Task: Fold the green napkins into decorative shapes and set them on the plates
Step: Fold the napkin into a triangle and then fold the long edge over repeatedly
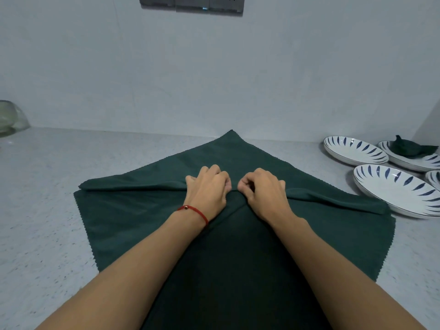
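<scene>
A dark green napkin [133,217] is lying spread on the speckled grey countertop [42,210] in the middle of the frame, its far corner pointing toward the pale wall [214,67] and its zigzag-cut edges showing at the left and right. A raised fold is running across it from left to right, and both hands are working at the middle of that ridge. The left hand [209,189], wearing a red string bracelet [194,211] at the wrist, is curling its fingers down onto the fold and pinching the cloth. The right hand [263,191] is doing the same just beside it, its fingertips gripping the fabric where the 2 sides of the ridge are meeting. Both forearms are lying over the near half of the napkin and hiding much of it.

At the right of the frame, 4 white plates with blue leaf-shaped strokes are sitting close together: a far-left plate [354,150], a near plate [392,189] whose rim is almost touching the napkin's right corner, a back plate [404,160] and a 4th plate [434,178] cut off by the frame edge. A folded green napkin [410,148] is sitting in the back plate.

At the far left a clear glass vessel [10,119] is standing by the wall. At the top centre, grey wall sockets [191,3] are showing; no writing on them is readable.
</scene>
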A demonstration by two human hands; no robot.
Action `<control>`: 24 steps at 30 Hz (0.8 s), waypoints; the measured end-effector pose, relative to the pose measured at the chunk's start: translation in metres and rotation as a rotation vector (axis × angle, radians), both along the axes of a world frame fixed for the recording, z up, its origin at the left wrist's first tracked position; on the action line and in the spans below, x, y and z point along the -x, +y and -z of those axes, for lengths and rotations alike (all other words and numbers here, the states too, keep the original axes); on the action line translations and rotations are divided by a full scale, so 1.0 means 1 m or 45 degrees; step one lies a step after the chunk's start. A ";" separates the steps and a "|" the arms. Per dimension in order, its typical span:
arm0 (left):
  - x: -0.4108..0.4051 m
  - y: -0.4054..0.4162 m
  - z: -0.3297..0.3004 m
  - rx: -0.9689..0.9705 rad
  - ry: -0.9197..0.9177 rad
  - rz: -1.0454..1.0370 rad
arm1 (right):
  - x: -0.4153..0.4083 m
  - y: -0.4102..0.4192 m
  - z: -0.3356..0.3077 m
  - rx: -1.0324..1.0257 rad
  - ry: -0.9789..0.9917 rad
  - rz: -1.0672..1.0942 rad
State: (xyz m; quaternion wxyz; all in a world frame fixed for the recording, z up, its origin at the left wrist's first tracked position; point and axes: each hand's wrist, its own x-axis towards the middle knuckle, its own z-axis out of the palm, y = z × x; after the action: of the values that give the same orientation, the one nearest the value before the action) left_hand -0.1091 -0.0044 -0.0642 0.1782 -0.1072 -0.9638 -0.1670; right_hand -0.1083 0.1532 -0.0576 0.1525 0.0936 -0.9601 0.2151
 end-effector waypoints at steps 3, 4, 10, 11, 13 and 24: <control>0.004 0.006 0.001 0.092 -0.005 -0.058 | -0.004 0.004 0.002 -0.063 0.092 -0.127; 0.005 0.007 0.003 0.110 -0.015 -0.077 | -0.004 0.005 0.002 -0.072 0.095 -0.172; 0.007 0.004 0.001 0.147 0.068 -0.060 | 0.006 -0.001 0.002 -0.139 0.008 -0.133; 0.005 0.002 0.001 0.153 0.107 -0.045 | 0.007 -0.002 0.002 -0.162 -0.010 -0.113; 0.002 -0.002 0.001 0.136 0.132 0.001 | 0.009 -0.003 0.002 -0.193 -0.024 -0.093; 0.014 0.001 -0.007 -0.039 -0.141 -0.084 | 0.014 0.007 -0.001 -0.180 0.090 -0.228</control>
State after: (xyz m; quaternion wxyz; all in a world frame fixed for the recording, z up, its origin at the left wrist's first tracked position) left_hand -0.1233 -0.0034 -0.0568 0.1316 -0.0634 -0.9725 -0.1814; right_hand -0.1223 0.1602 -0.0561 0.1594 0.1967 -0.9547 0.1563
